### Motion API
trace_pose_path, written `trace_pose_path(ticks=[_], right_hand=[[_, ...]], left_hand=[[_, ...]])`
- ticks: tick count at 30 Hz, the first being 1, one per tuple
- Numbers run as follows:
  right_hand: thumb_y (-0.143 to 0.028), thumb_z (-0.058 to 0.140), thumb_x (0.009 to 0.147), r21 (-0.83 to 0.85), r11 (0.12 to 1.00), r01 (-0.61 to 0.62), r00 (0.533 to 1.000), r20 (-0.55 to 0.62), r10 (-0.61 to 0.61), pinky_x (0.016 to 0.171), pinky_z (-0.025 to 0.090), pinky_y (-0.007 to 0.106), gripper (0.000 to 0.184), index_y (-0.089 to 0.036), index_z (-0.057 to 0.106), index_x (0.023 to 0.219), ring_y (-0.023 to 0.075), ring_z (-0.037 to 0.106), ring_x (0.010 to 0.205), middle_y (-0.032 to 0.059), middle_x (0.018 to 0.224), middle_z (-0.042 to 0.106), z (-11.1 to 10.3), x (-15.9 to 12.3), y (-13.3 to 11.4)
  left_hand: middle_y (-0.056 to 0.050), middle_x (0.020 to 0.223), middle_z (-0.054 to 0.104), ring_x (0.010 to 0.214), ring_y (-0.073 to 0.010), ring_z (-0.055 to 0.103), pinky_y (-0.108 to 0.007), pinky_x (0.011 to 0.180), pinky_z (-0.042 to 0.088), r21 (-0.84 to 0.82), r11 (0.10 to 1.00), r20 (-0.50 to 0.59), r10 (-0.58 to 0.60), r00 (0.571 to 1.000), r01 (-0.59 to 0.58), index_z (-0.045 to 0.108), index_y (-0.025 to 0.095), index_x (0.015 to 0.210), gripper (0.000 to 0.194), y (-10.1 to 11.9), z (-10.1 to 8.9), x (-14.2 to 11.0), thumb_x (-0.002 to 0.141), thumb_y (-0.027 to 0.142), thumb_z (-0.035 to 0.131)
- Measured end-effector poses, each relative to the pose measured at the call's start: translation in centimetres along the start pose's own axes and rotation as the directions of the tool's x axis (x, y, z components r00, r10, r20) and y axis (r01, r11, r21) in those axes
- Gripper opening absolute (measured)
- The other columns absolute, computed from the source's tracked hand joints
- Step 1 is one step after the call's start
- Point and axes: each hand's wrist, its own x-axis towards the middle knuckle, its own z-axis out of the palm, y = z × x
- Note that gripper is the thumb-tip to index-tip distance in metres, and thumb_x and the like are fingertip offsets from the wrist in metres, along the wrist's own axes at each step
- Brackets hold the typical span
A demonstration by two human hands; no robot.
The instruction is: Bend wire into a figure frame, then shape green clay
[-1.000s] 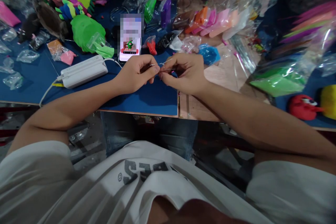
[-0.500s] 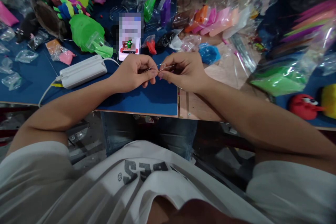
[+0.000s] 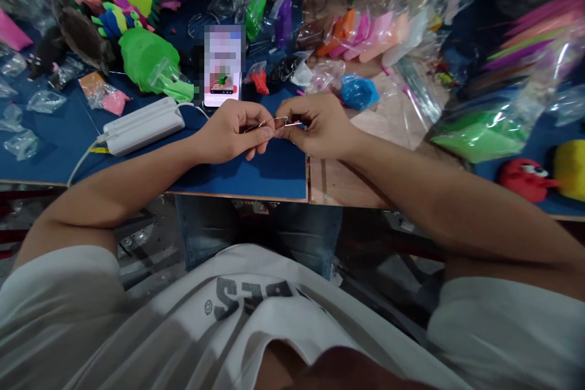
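– Looks like the wire [image 3: 280,119] has shifted between the fingertips since half a second ago: its bent bit sits differently, while both hands have barely budged.

– Who's got it, though?

– Both. The left hand [image 3: 233,133] pinches it narrow, thumb against finger, and the right hand [image 3: 326,126] does the same just beside it. It's up over the blue table [image 3: 242,180], near the front edge. Can't tell if the thumbs touch, or where the tips end.

– Anything you'd worry about?

– Poked fingers, I'd say. Those ends are skinny, and a small pinch could let it spring or slip. A sideways jerk of the left wrist might also snag the cord [image 3: 194,106] between the phone [image 3: 222,96] and that white power bank [image 3: 144,126].
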Motion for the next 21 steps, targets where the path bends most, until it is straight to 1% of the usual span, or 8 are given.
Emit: trace_pose_path(ticks=[4, 6, 8, 10, 13, 16, 18, 21], right_hand=[[-0.041, 0.094, 0.100, -0.038, 0.999, 0.008, 1.000, -0.016, -0.008, 0.071, 0.047, 0.035, 0.026, -0.026, 0.078, 0.087, 0.0185, 0.065, 0.073, -0.0002, 0.080, 0.076, 0.0, 0.2, 0.3], [-0.042, 0.093, 0.100, -0.039, 0.999, -0.006, 1.000, -0.017, 0.005, 0.070, 0.047, 0.035, 0.026, -0.026, 0.077, 0.087, 0.0185, 0.065, 0.072, -0.0003, 0.080, 0.077, 0.1, 0.3, 0.4], [-0.043, 0.095, 0.097, -0.023, 0.999, -0.023, 1.000, -0.014, 0.023, 0.066, 0.046, 0.034, 0.028, -0.025, 0.076, 0.085, 0.0174, 0.063, 0.069, -0.0013, 0.077, 0.074, 0.2, 0.4, 0.5], [-0.044, 0.100, 0.093, -0.002, 0.999, -0.054, 0.998, -0.007, 0.054, 0.063, 0.044, 0.033, 0.033, -0.025, 0.075, 0.083, 0.0163, 0.060, 0.067, -0.0022, 0.074, 0.072, 0.2, 0.5, 0.5], [-0.044, 0.105, 0.090, 0.068, 0.984, -0.162, 0.986, 0.046, 0.159, 0.058, 0.043, 0.031, 0.037, -0.025, 0.074, 0.081, 0.0144, 0.059, 0.061, -0.0027, 0.072, 0.072, 0.1, 0.7, 0.2], [-0.044, 0.107, 0.088, 0.165, 0.949, -0.268, 0.960, 0.128, 0.248, 0.048, 0.042, 0.028, 0.038, -0.024, 0.075, 0.083, 0.0130, 0.061, 0.050, -0.0038, 0.069, 0.073, -0.3, 0.8, -0.3], [-0.042, 0.109, 0.087, 0.219, 0.932, -0.290, 0.951, 0.170, 0.257, 0.043, 0.043, 0.025, 0.038, -0.024, 0.075, 0.083, 0.0128, 0.063, 0.047, -0.0052, 0.064, 0.072, -0.5, 0.9, -0.7], [-0.038, 0.110, 0.085, 0.318, 0.888, -0.332, 0.932, 0.255, 0.257, 0.040, 0.046, 0.021, 0.039, -0.023, 0.074, 0.079, 0.0119, 0.066, 0.045, -0.0061, 0.061, 0.072, -0.5, 0.9, -1.3]], left_hand=[[-0.002, 0.071, 0.076, 0.052, -0.0106, 0.068, -0.021, 0.050, 0.055, -0.021, 1.000, -0.014, -0.018, 1.000, 0.018, 0.073, 0.018, 0.095, 0.036, 0.0, 0.1, 0.1, 0.105, 0.047, 0.090], [-0.003, 0.073, 0.077, 0.053, -0.0104, 0.068, -0.022, 0.052, 0.056, -0.001, 1.000, -0.042, -0.004, 0.999, 0.004, 0.073, 0.018, 0.095, 0.033, -0.1, 0.1, 0.2, 0.105, 0.046, 0.089], [-0.002, 0.073, 0.076, 0.054, -0.0104, 0.067, -0.023, 0.053, 0.055, 0.080, 0.996, -0.096, 0.044, 0.994, -0.036, 0.073, 0.019, 0.093, 0.031, -0.4, 0.1, 0.1, 0.103, 0.043, 0.089], [-0.001, 0.073, 0.075, 0.058, -0.0113, 0.066, -0.024, 0.056, 0.054, 0.219, 0.972, -0.159, 0.119, 0.980, -0.082, 0.074, 0.020, 0.092, 0.028, -0.8, 0.0, 0.1, 0.099, 0.041, 0.090], [-0.002, 0.080, 0.079, 0.067, -0.0134, 0.068, -0.027, 0.064, 0.055, 0.356, 0.926, -0.228, 0.219, 0.949, -0.128, 0.078, 0.020, 0.094, 0.022, -1.3, -0.3, 0.0, 0.094, 0.038, 0.091], [-0.004, 0.083, 0.080, 0.071, -0.0142, 0.071, -0.028, 0.068, 0.057, 0.329, 0.933, -0.221, 0.226, 0.949, -0.145, 0.080, 0.019, 0.095, 0.020, -1.5, -0.5, 0.1, 0.094, 0.036, 0.090], [-0.003, 0.081, 0.078, 0.069, -0.0134, 0.070, -0.027, 0.067, 0.056, 0.307, 0.938, -0.183, 0.226, 0.957, -0.162, 0.079, 0.018, 0.094, 0.019, -1.6, -0.5, 0.1, 0.095, 0.035, 0.088], [-0.001, 0.080, 0.078, 0.067, -0.0124, 0.069, -0.026, 0.066, 0.056, 0.326, 0.916, -0.136, 0.290, 0.947, -0.234, 0.081, 0.019, 0.095, 0.013, -1.7, -0.4, 0.2, 0.096, 0.031, 0.085]])
